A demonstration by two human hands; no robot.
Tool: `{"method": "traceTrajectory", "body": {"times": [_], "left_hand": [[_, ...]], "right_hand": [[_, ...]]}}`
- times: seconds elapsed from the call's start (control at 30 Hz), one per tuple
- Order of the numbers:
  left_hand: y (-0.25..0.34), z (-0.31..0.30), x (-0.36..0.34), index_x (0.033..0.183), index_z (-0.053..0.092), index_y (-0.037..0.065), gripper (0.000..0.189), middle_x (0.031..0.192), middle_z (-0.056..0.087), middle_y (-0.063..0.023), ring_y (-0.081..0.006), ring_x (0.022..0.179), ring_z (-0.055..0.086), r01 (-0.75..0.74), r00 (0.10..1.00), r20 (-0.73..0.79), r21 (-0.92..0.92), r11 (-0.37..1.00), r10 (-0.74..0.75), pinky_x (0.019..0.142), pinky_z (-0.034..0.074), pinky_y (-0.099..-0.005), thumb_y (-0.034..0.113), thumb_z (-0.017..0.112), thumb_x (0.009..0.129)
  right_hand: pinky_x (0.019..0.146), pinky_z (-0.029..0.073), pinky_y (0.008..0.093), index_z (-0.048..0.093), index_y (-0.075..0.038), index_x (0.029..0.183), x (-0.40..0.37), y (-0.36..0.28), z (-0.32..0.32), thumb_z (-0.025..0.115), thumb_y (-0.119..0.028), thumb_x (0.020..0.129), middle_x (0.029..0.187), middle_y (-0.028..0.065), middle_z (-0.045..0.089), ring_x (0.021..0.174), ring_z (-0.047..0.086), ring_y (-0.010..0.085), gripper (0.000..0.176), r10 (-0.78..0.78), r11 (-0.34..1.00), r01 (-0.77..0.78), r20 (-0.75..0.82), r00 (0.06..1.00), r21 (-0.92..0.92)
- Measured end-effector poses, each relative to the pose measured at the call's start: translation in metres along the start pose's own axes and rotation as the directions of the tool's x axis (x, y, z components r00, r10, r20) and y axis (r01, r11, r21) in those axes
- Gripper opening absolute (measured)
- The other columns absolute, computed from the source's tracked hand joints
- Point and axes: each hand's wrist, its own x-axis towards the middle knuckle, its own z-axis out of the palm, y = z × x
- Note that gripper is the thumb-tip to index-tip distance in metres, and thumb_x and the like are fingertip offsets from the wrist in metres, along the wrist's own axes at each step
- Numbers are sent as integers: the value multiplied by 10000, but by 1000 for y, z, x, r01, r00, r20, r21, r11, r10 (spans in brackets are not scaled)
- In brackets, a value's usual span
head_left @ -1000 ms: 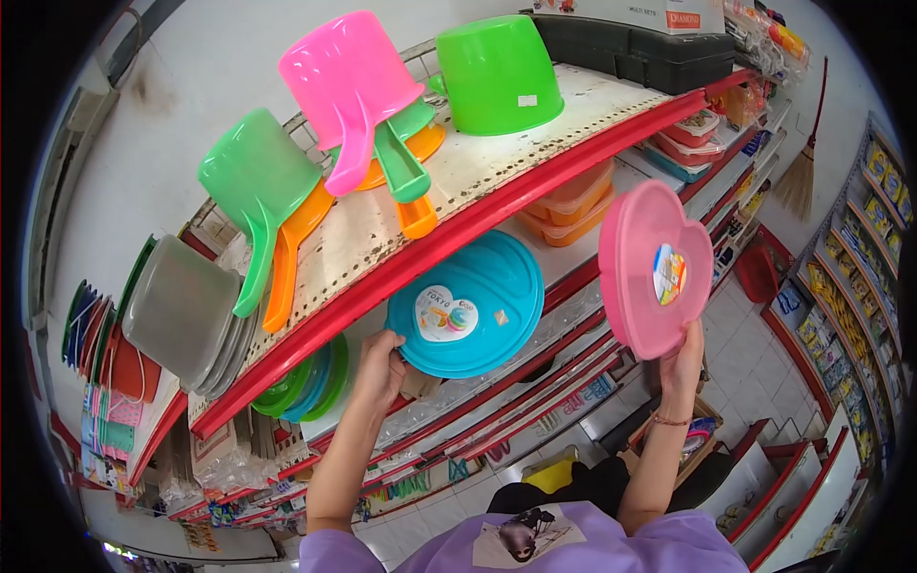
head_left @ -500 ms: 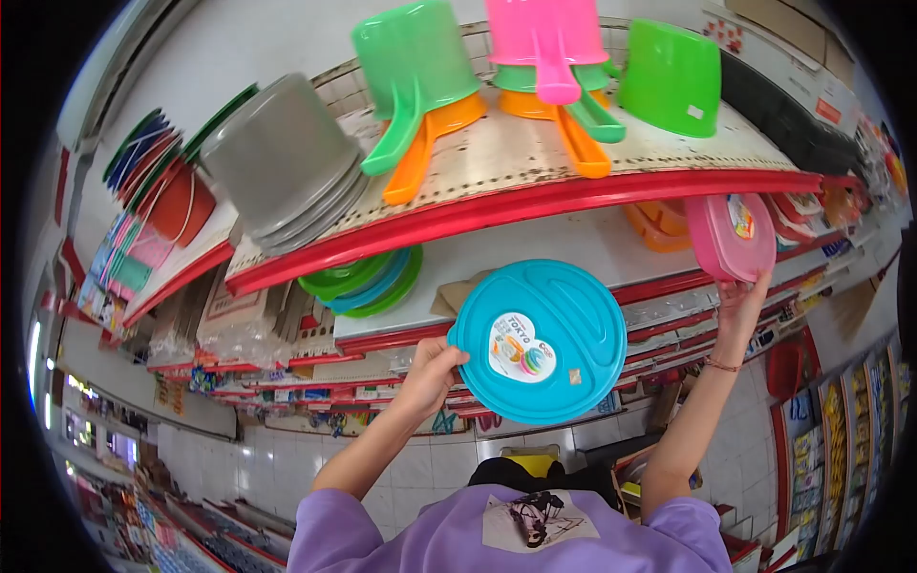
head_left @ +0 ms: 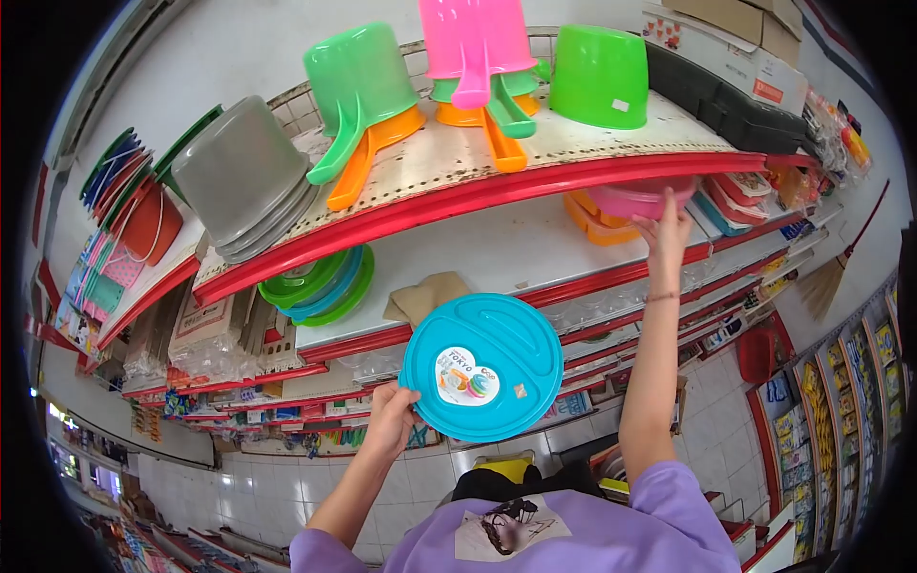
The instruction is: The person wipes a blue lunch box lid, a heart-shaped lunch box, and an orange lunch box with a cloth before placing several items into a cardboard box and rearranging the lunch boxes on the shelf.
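Right hand, fingers extended flat against the pink container on the shelf above orange tubs, would best push squarely to seat it, with left hand, clamped on the rim of the blue container below, kept clear

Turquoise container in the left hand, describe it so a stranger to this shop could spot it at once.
Find the long red-edged shelf topped with upturned green and pink dippers. Just below it, the left hand grips the rim of a flat turquoise container. It alone is held out in the air, and a white heart-shaped label sits on its face.
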Motion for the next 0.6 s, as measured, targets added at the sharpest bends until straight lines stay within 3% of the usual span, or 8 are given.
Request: {"method": "traceTrajectory", "body": {"times": [0.1, 0.27, 0.33, 0.37, 0.4, 0.47, 0.53, 0.6], "left_hand": [[-9, -2, -5, 975, 527, -126, 267, 985, 609, -181, -219, 858, 627, 12, 999, 32, 8, 1000, -12, 745, 543, -351, 25, 444, 771], [-13, 15, -17, 971, 559, -94, 244, 936, 629, -139, -188, 793, 630, -54, 999, -3, -78, 995, 54, 721, 533, -309, 26, 467, 779], [-10, 23, -21, 933, 588, -55, 182, 884, 636, -97, -145, 734, 617, -91, 996, -18, -103, 991, 89, 653, 527, -292, 23, 502, 793], [-10, 27, -23, 933, 595, -51, 176, 894, 635, -93, -131, 739, 610, -102, 995, -35, -115, 988, 98, 651, 511, -269, -2, 509, 787], [-13, 27, -23, 931, 597, -52, 173, 881, 634, -87, -123, 735, 603, -129, 991, -35, -80, 988, 126, 649, 502, -259, -6, 515, 785], [-20, 30, -21, 927, 601, -56, 169, 856, 632, -75, -106, 728, 589, -184, 983, -28, -14, 983, 184, 643, 483, -239, -14, 529, 780], [-31, 48, -21, 895, 611, -35, 128, 792, 624, -32, -116, 688, 567, -284, 959, 24, 122, 951, 283, 640, 462, -259, 39, 561, 804], [-47, 63, -26, 857, 613, -25, 117, 772, 628, -37, -128, 670, 566, -405, 914, 123, 255, 878, 387, 644, 465, -279, 76, 571, 815]], "right_hand": [[492, 520, 293, 349, -5, 1017, 9, 11, 4, 619, -474, 794, 806, 150, 548, 500, 590, 212, 586, -3, 993, 0, -30, 1000, -114], [467, 388, 187, 430, -55, 946, -18, 10, -19, 494, -582, 835, 740, 63, 550, 596, 550, 99, 542, -65, 949, 61, -3, 998, -309], [520, 389, 207, 496, -73, 921, -76, 9, -41, 405, -592, 870, 802, 48, 560, 660, 550, 90, 530, 227, 944, -111, 367, 902, -310], [620, 415, 262, 551, -74, 975, -119, -1, -43, 359, -557, 900, 902, 48, 576, 725, 556, 96, 526, 345, 927, -200, 517, 784, -316], [797, 436, 309, 502, -57, 1152, -149, -3, -55, 441, -522, 877, 1057, 82, 559, 944, 550, 155, 544, 438, 899, -320, 654, 617, -300], [909, 410, 344, 430, -43, 1258, -207, -3, -61, 535, -448, 848, 1165, 96, 522, 1074, 508, 186, 586, 316, 900, -433, 751, 580, -44], [951, 398, 350, 385, -18, 1285, -234, -4, -70, 599, -321, 810, 1214, 103, 495, 1112, 499, 211, 603, 339, 854, -509, 627, 702, 108], [917, 419, 367, 490, -26, 1119, -242, 8, -86, 603, -291, 793, 1065, 91, 559, 993, 546, 219, 436, 496, 818, -566, 366, 787, 108]]}}
